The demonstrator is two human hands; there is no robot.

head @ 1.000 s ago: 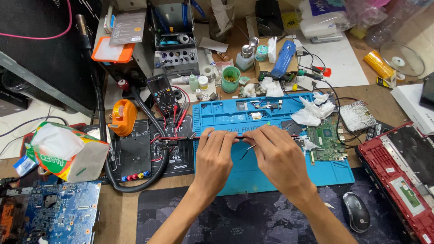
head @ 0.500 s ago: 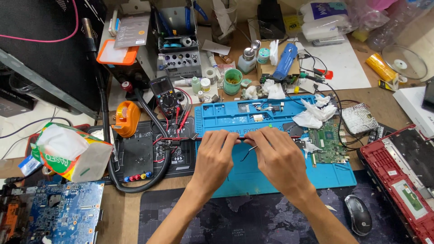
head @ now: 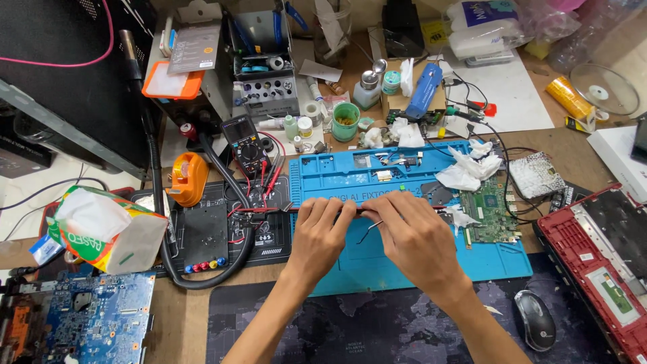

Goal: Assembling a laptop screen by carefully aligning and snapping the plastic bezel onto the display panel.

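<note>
Both hands are working over the blue mat [head: 404, 269], whose front strip is lying bare. The left hand [head: 322, 236] and right hand [head: 412, 237] are pinching a thin probe [head: 357, 211], perhaps tweezers [head: 369, 230] too; fingers are hiding its tip.

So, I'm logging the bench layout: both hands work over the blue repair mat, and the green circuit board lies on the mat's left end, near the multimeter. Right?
Not quite. In the head view the green circuit board lies on the blue repair mat's right end, far from the multimeter. The left hand and right hand do work over the mat.
</note>
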